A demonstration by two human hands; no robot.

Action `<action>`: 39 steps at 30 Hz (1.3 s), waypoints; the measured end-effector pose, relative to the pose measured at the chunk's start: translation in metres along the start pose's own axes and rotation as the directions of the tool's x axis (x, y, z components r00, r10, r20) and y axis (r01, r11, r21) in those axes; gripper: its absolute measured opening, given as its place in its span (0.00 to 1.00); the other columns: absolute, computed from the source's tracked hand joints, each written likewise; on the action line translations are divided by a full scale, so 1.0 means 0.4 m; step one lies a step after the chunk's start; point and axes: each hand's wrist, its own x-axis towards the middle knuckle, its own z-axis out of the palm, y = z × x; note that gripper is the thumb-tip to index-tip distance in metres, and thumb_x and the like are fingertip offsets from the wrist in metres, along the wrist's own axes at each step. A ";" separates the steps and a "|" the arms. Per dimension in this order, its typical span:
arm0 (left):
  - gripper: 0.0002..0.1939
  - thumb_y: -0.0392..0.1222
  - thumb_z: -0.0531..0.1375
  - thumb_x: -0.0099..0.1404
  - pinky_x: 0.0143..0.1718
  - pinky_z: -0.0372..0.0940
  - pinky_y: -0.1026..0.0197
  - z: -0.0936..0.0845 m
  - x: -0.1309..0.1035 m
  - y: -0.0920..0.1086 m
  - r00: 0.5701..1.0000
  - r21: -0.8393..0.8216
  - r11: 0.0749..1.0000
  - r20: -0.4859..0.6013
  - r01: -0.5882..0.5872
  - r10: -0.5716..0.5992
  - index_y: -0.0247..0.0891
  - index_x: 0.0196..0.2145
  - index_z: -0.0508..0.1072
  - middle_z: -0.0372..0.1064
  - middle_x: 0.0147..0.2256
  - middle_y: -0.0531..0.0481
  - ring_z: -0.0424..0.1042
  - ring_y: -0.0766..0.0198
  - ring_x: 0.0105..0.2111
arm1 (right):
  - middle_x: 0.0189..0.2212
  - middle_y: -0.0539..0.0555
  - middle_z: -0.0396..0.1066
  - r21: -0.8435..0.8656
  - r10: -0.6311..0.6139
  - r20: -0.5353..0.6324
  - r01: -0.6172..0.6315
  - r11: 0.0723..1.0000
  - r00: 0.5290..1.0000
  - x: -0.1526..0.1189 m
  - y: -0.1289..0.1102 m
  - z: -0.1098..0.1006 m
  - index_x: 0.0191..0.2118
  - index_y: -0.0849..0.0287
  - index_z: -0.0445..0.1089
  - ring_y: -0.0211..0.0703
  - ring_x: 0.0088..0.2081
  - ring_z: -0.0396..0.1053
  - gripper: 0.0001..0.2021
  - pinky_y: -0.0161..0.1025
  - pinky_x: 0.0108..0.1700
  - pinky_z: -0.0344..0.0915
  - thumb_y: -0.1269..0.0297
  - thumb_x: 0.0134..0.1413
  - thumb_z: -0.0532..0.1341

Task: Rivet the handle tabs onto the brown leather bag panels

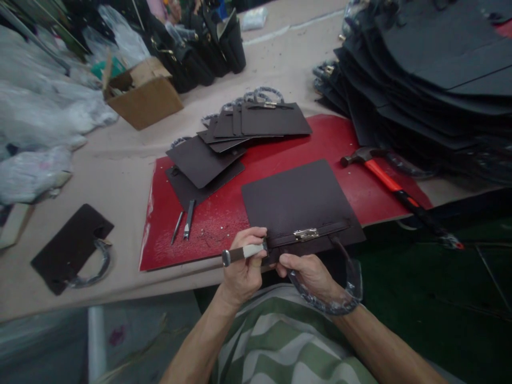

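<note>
My left hand (244, 274) is gripping the short tool (237, 255) with narrow fingers, and my right hand (314, 272) is pinching the dark panel (296, 197), which is lying on the red board (224, 208) and overhanging its front edge. If this pinch is loosening, the panel could be sliding, because the wrapped handle (355, 280), crossing my right wrist, could be pulling it. The hammer (382, 173) is limiting room rightward; leftward, bare board is showing.
</note>
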 end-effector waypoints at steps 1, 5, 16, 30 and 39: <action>0.10 0.34 0.55 0.70 0.50 0.71 0.46 0.002 -0.004 -0.001 1.000 -0.003 1.000 -0.015 0.001 -0.001 0.43 0.48 0.66 0.69 0.47 0.43 0.72 0.56 0.49 | 0.23 0.54 0.68 0.005 0.004 0.000 -0.004 1.000 1.000 0.000 0.001 -0.001 0.20 0.59 0.74 0.47 0.31 0.64 0.18 0.44 0.44 0.59 0.50 0.49 0.68; 0.12 0.34 0.55 0.70 0.50 0.72 0.45 0.008 -0.020 -0.001 0.999 -0.014 0.999 -0.045 -0.029 0.028 0.42 0.50 0.65 0.68 0.48 0.43 0.72 0.55 0.50 | 0.23 0.55 0.68 0.007 0.003 0.023 -0.003 1.000 1.000 0.002 0.009 -0.004 0.20 0.59 0.73 0.47 0.31 0.64 0.19 0.44 0.43 0.59 0.49 0.49 0.68; 0.12 0.32 0.55 0.70 0.51 0.72 0.45 0.014 -0.039 -0.009 0.995 0.022 0.998 -0.082 -0.052 0.053 0.40 0.50 0.66 0.69 0.48 0.42 0.72 0.54 0.50 | 0.23 0.54 0.67 0.024 0.009 -0.020 -0.008 1.000 1.000 0.005 0.016 0.003 0.20 0.59 0.72 0.47 0.31 0.63 0.19 0.44 0.42 0.58 0.49 0.49 0.67; 0.07 0.35 0.55 0.70 0.47 0.71 0.50 0.006 0.059 -0.032 0.997 0.078 0.994 -0.013 -0.075 0.076 0.40 0.45 0.66 0.71 0.44 0.45 0.73 0.58 0.45 | 0.22 0.54 0.69 0.014 0.023 -0.059 -0.022 1.000 0.998 0.041 -0.046 0.009 0.19 0.61 0.73 0.44 0.30 0.66 0.19 0.40 0.40 0.62 0.50 0.47 0.68; 0.05 0.34 0.54 0.68 0.45 0.70 0.56 0.027 0.105 -0.112 0.998 0.082 0.996 0.050 0.024 -0.028 0.38 0.41 0.69 0.71 0.40 0.46 0.73 0.60 0.42 | 0.26 0.63 0.75 0.091 0.205 -0.118 -0.195 0.977 0.972 0.086 -0.103 0.021 0.29 0.68 0.76 0.43 0.24 0.71 0.14 0.35 0.26 0.68 0.58 0.53 0.65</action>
